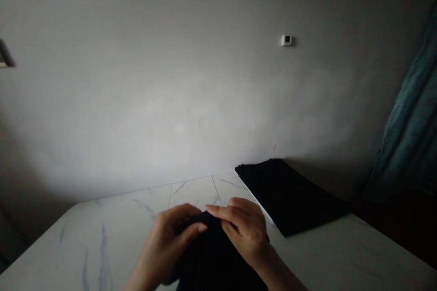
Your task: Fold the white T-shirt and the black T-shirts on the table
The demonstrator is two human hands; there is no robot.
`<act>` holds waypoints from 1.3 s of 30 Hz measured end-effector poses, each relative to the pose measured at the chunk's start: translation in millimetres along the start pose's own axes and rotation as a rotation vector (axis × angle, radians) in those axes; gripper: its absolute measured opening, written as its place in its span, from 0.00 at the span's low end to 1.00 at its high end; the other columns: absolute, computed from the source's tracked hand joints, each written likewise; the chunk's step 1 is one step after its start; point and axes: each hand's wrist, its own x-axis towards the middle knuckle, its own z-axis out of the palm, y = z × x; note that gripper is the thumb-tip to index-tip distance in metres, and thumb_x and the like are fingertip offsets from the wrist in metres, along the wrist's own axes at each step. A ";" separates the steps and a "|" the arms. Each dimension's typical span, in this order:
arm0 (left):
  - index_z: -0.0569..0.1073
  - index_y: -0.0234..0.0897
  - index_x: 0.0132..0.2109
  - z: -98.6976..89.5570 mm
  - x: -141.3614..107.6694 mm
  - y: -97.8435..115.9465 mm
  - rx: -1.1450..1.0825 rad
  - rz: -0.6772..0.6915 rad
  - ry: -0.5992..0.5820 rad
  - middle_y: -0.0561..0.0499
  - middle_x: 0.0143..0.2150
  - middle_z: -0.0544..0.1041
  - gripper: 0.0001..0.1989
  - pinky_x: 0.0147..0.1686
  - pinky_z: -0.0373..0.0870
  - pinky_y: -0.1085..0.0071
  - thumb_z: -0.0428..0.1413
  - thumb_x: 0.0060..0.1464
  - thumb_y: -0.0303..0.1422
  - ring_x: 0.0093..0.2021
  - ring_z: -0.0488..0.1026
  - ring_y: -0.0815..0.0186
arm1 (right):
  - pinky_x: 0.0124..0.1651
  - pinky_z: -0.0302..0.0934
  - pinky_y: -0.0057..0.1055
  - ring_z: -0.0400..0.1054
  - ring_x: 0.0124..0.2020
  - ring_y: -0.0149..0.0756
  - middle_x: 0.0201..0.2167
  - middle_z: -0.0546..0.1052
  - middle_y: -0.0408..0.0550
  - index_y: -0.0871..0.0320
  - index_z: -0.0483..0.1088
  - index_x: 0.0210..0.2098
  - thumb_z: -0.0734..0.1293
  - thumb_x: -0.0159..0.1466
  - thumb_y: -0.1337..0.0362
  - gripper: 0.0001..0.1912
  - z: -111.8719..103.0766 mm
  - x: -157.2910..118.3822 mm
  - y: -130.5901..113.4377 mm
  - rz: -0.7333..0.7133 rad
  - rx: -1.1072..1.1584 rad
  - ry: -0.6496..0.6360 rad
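Fingers [221,211] on likely-black cloth [211,254] near tabletop edge [136,191]

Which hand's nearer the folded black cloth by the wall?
Right. The right hand sits just left of the folded black cloth; the left hand is farther left, past the right hand. Both hold black fabric.
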 end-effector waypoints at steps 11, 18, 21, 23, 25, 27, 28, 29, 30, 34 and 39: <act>0.79 0.42 0.28 4.5 3.2 -5.7 0.012 0.215 0.214 0.53 0.28 0.75 0.03 0.28 0.68 0.76 0.61 0.48 0.30 0.29 0.73 0.69 | 0.31 0.58 0.25 0.62 0.25 0.28 0.22 0.68 0.38 0.53 0.78 0.42 0.66 0.62 0.62 0.10 -28.5 10.2 -0.3 0.610 0.327 -0.434; 0.77 0.40 0.27 7.7 2.9 -1.9 0.015 0.171 0.125 0.54 0.26 0.74 0.02 0.24 0.64 0.76 0.62 0.45 0.32 0.25 0.69 0.69 | 0.33 0.59 0.26 0.66 0.27 0.30 0.25 0.77 0.41 0.55 0.78 0.32 0.73 0.59 0.58 0.07 -16.6 7.8 -6.5 0.671 0.324 -0.409; 0.76 0.40 0.30 -0.4 2.4 -4.7 0.072 0.061 0.095 0.58 0.21 0.69 0.04 0.20 0.57 0.77 0.63 0.44 0.33 0.21 0.63 0.72 | 0.30 0.58 0.25 0.66 0.25 0.29 0.23 0.76 0.40 0.55 0.78 0.29 0.74 0.57 0.60 0.05 -18.1 8.7 -3.6 0.657 0.267 -0.373; 0.76 0.40 0.30 -6.3 3.0 -6.2 0.104 0.054 0.068 0.59 0.19 0.68 0.05 0.20 0.56 0.77 0.63 0.45 0.35 0.20 0.62 0.72 | 0.30 0.58 0.25 0.65 0.24 0.28 0.22 0.75 0.40 0.56 0.77 0.27 0.74 0.57 0.60 0.06 -20.6 9.9 -2.5 0.646 0.224 -0.350; 0.76 0.40 0.29 -10.3 4.4 -6.8 0.132 0.103 0.044 0.57 0.22 0.71 0.05 0.21 0.58 0.77 0.62 0.47 0.36 0.22 0.64 0.72 | 0.30 0.58 0.25 0.65 0.24 0.28 0.21 0.75 0.39 0.56 0.77 0.27 0.73 0.58 0.59 0.08 -22.4 11.0 -3.2 0.629 0.197 -0.342; 0.77 0.40 0.28 -11.5 5.9 -6.9 0.154 0.152 0.025 0.54 0.25 0.74 0.06 0.23 0.61 0.76 0.61 0.48 0.36 0.23 0.67 0.71 | 0.30 0.58 0.25 0.65 0.24 0.28 0.21 0.74 0.39 0.56 0.77 0.27 0.73 0.59 0.59 0.08 -22.6 11.7 -5.0 0.612 0.194 -0.352; 0.77 0.41 0.28 -11.1 6.5 -7.0 0.164 0.166 0.021 0.54 0.26 0.75 0.06 0.23 0.63 0.76 0.61 0.49 0.36 0.24 0.68 0.70 | 0.30 0.57 0.25 0.65 0.24 0.28 0.21 0.74 0.40 0.56 0.77 0.28 0.72 0.59 0.58 0.09 -22.2 11.8 -5.9 0.607 0.194 -0.360; 0.76 0.41 0.28 -10.1 7.0 -7.2 0.174 0.173 0.026 0.54 0.27 0.76 0.05 0.25 0.64 0.75 0.60 0.50 0.36 0.26 0.70 0.69 | 0.29 0.57 0.25 0.65 0.24 0.28 0.21 0.73 0.39 0.56 0.77 0.28 0.72 0.59 0.57 0.09 -21.4 11.6 -6.6 0.604 0.193 -0.367; 0.76 0.41 0.29 -8.5 7.3 -7.7 0.179 0.177 0.036 0.54 0.27 0.76 0.05 0.27 0.66 0.75 0.60 0.51 0.35 0.27 0.71 0.68 | 0.29 0.57 0.25 0.64 0.23 0.28 0.20 0.73 0.39 0.56 0.77 0.28 0.72 0.60 0.56 0.10 -20.4 11.2 -7.0 0.602 0.189 -0.370; 0.73 0.41 0.33 3.0 6.6 -10.6 0.084 0.172 0.046 0.53 0.31 0.76 0.03 0.35 0.71 0.73 0.55 0.55 0.33 0.33 0.74 0.66 | 0.28 0.55 0.25 0.62 0.22 0.28 0.20 0.72 0.39 0.55 0.77 0.29 0.72 0.60 0.54 0.11 -15.6 8.5 -6.6 0.605 0.176 -0.377; 0.70 0.41 0.39 25.6 1.6 -11.1 -0.083 0.121 0.039 0.52 0.35 0.75 0.05 0.37 0.72 0.74 0.52 0.59 0.36 0.37 0.73 0.67 | 0.28 0.54 0.26 0.61 0.22 0.27 0.19 0.70 0.38 0.55 0.77 0.29 0.73 0.59 0.58 0.08 -13.1 6.6 -7.5 0.618 0.154 -0.380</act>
